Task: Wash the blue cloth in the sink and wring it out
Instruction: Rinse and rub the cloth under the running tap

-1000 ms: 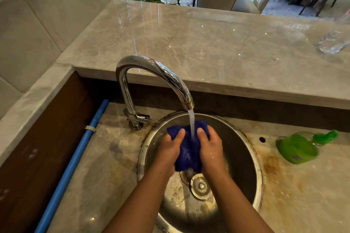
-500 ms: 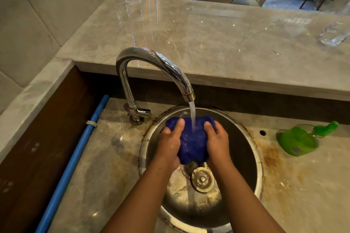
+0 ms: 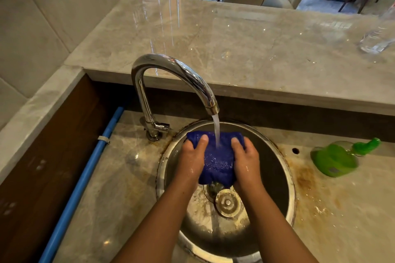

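The wet blue cloth [image 3: 217, 161] is bunched over the round steel sink [image 3: 284, 179], right under the stream from the chrome faucet [image 3: 171, 70]. My left hand [image 3: 192, 159] grips its left side with the thumb on top. On the other side my right hand [image 3: 245, 159] grips it the same way. Water runs onto the cloth's middle between my thumbs. The drain strainer [image 3: 227, 203] lies below the cloth.
A green bottle [image 3: 337, 159] lies on the stained counter to the right of the sink. A blue pipe [image 3: 85, 177] runs along the left wall. On the raised marble ledge [image 3: 235, 49] behind, a clear plastic bottle [image 3: 378, 36] lies at far right.
My hands have moved apart, spreading the cloth wider under the stream. The faucet keeps running.
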Motion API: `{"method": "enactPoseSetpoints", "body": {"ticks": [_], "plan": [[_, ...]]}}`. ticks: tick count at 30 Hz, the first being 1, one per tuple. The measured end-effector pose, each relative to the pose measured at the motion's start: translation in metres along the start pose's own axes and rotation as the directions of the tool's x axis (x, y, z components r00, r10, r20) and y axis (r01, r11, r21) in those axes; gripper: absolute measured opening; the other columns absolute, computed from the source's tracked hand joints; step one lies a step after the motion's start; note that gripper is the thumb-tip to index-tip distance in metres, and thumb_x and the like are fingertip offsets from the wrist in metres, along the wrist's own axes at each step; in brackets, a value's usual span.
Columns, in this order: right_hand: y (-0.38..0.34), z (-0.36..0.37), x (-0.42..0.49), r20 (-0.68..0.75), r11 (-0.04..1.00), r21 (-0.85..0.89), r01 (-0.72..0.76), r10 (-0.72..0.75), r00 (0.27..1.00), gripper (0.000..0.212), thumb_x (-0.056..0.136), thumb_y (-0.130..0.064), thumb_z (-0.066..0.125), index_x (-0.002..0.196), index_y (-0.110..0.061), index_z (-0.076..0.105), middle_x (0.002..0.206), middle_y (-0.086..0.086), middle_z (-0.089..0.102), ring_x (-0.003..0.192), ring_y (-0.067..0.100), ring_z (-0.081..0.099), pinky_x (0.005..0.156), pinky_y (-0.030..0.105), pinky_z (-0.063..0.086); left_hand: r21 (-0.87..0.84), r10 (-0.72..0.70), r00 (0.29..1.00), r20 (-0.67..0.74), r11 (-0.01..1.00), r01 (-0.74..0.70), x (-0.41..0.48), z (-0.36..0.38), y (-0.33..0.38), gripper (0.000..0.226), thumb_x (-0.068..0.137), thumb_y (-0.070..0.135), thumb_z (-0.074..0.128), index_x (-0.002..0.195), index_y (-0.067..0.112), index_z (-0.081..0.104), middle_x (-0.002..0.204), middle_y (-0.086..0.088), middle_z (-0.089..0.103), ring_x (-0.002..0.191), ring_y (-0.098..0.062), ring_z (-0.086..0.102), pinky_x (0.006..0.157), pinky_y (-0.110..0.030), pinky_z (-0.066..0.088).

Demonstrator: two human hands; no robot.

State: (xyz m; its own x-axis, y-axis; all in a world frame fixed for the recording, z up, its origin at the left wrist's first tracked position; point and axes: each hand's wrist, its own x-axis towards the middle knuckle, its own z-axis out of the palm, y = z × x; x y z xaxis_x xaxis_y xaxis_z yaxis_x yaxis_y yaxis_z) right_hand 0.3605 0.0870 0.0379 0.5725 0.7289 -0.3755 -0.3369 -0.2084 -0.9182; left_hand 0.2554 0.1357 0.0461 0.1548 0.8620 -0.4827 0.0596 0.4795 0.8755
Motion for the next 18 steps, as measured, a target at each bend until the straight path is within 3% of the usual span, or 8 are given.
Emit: {"method": "enactPoseSetpoints", "body": {"ticks": [2,4,7,10,13,18], "plan": [[-0.008,0.003,-0.006,0.069,0.998,0.017,0.065,-0.066,0.995,0.014,0.101,-0.027,0.056,0.108,-0.019,0.064,0.101,0.004,0.072,0.088,0.021,0.073,0.074,0.037,0.062,-0.008,0.000,1.000,0.013,1.000,0.000,0.004,-0.004,-0.004,0.031,0.100,0.047,0.049,0.119,0.024,0.057,0.109,-0.004,0.070,0.094,-0.023,0.070,0.085,-0.047,0.060],[-0.011,0.011,-0.015,0.121,0.982,-0.061,0.177,-0.169,0.978,0.012,0.099,-0.029,0.058,0.106,-0.022,0.064,0.100,0.002,0.072,0.091,0.021,0.072,0.078,0.036,0.061,-0.062,-0.007,1.000,0.009,0.998,0.007,0.003,-0.001,-0.006,0.022,0.102,0.045,0.048,0.111,0.029,0.058,0.102,-0.001,0.070,0.090,-0.020,0.070,0.080,-0.043,0.060],[-0.005,0.028,-0.026,0.127,0.927,-0.217,0.305,-0.283,0.951,0.006,0.100,-0.026,0.057,0.100,-0.023,0.062,0.090,0.001,0.070,0.081,0.013,0.069,0.073,0.029,0.059,-0.172,-0.087,0.996,0.028,0.981,0.090,-0.001,0.008,-0.005,0.021,0.102,0.042,0.048,0.097,0.028,0.063,0.092,-0.005,0.073,0.086,-0.025,0.072,0.082,-0.044,0.058],[0.006,0.041,-0.024,0.101,0.844,-0.386,0.374,-0.364,0.926,0.015,0.101,-0.034,0.055,0.094,-0.021,0.056,0.077,-0.002,0.066,0.067,0.008,0.063,0.062,0.028,0.055,-0.260,-0.197,0.979,0.048,0.944,0.203,-0.005,0.010,-0.003,0.032,0.103,0.042,0.048,0.101,0.017,0.068,0.088,-0.010,0.075,0.083,-0.029,0.073,0.076,-0.040,0.057],[0.011,0.045,-0.013,0.073,0.844,-0.449,0.291,-0.290,0.954,0.021,0.102,-0.040,0.050,0.095,-0.020,0.056,0.079,-0.003,0.066,0.068,0.007,0.062,0.063,0.026,0.052,-0.156,-0.154,0.988,0.016,0.976,0.155,-0.007,0.011,-0.003,0.037,0.105,0.038,0.043,0.121,0.010,0.061,0.107,-0.008,0.069,0.104,-0.034,0.068,0.088,-0.044,0.054],[0.006,0.047,0.003,0.042,0.886,-0.438,0.153,-0.150,0.988,0.026,0.104,-0.032,0.046,0.085,-0.021,0.060,0.081,0.002,0.065,0.074,0.017,0.062,0.070,0.036,0.054,-0.146,-0.131,0.990,-0.057,0.982,0.122,-0.005,0.010,-0.005,0.033,0.101,0.043,0.050,0.109,0.014,0.063,0.098,-0.014,0.072,0.088,-0.029,0.072,0.074,-0.044,0.059]]}}
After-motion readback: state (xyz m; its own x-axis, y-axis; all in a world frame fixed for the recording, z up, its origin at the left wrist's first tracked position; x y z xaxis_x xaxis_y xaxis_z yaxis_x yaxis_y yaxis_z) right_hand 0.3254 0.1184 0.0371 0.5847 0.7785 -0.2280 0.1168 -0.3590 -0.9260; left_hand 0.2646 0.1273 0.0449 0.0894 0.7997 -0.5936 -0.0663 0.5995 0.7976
